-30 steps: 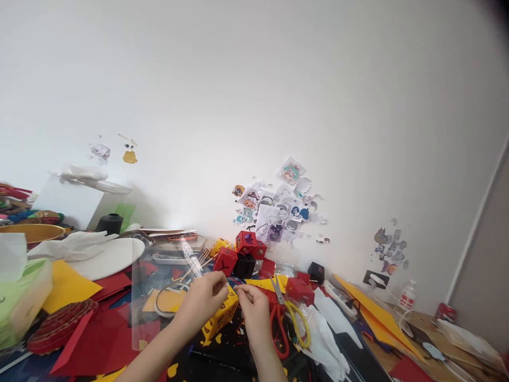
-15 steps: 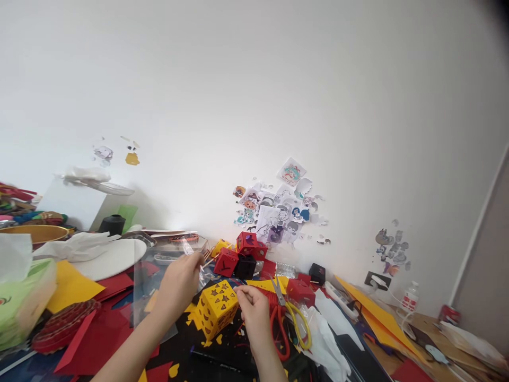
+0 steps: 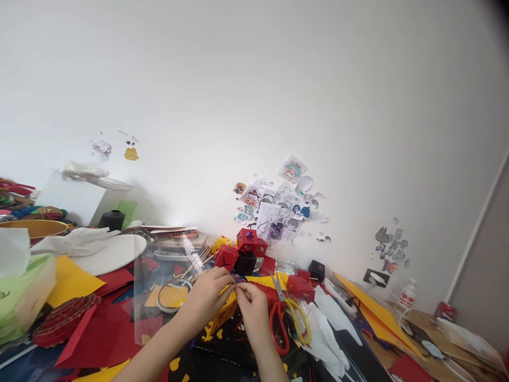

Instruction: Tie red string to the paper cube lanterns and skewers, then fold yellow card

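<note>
A yellow paper box (image 3: pixel 223 317) with cut-out shapes stands in front of me, mostly hidden behind my left hand. My left hand (image 3: pixel 210 292) reaches over the top of the box, its fingers closed in a pinch. Right beside it, my right hand (image 3: pixel 253 302) is also pinched, at the box's upper right corner. The fingertips of both hands meet there; whatever is between them is too small to make out. Right of my right hand lie scissors with red handles (image 3: pixel 279 329) and a second pair with yellow handles (image 3: pixel 301 321), near red cord (image 3: pixel 267 291).
Behind my hands, red boxes (image 3: pixel 226 258) and a black box (image 3: pixel 245 262) are piled against the wall. A roll of tape (image 3: pixel 159 300) lies to the left. Red paper (image 3: pixel 99 339) and a tissue pack (image 3: pixel 27 297) are farther left. White tissue (image 3: pixel 324 345) lies right.
My left hand has come down and right from beside the sticks to the top of the yellow box, covering much of it. My right hand stays almost in place.
</note>
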### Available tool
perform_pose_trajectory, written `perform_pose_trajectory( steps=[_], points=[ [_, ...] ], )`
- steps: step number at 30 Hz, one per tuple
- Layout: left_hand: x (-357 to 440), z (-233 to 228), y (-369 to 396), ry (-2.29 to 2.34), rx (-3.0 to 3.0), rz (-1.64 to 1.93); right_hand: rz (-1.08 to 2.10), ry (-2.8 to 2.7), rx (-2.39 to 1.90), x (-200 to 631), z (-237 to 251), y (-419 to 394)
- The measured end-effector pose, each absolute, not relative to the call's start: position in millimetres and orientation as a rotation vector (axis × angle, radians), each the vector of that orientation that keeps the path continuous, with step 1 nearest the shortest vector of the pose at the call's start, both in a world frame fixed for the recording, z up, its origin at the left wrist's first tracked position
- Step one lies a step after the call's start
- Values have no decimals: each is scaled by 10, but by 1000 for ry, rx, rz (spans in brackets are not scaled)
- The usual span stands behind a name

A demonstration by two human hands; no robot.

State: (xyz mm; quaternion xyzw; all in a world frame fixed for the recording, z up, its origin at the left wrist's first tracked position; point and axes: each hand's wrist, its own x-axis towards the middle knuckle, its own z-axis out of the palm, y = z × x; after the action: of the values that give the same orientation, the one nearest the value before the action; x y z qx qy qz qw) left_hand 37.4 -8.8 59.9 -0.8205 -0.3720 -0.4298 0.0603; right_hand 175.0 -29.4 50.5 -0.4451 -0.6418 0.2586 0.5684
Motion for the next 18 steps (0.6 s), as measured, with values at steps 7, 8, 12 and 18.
perform_pose_trajectory(
  steps=[7, 8, 12, 18],
  points=[
    [372, 627, -123, -1175, -2485, -1362, 585, -1511, -1071, 1742, 516, -313],
    [371, 627, -125, -1176, -2485, -1369, 578, -1511, -1075, 1742, 515, -311],
    [370, 630, -123, -1188, -2497, -1389, 546, -1509, -1081, 1745, 513, -300],
    [377, 625, -100, -1229, -2493, -1418, 479, -1551, -1081, 1744, 488, -293]
  ],
)
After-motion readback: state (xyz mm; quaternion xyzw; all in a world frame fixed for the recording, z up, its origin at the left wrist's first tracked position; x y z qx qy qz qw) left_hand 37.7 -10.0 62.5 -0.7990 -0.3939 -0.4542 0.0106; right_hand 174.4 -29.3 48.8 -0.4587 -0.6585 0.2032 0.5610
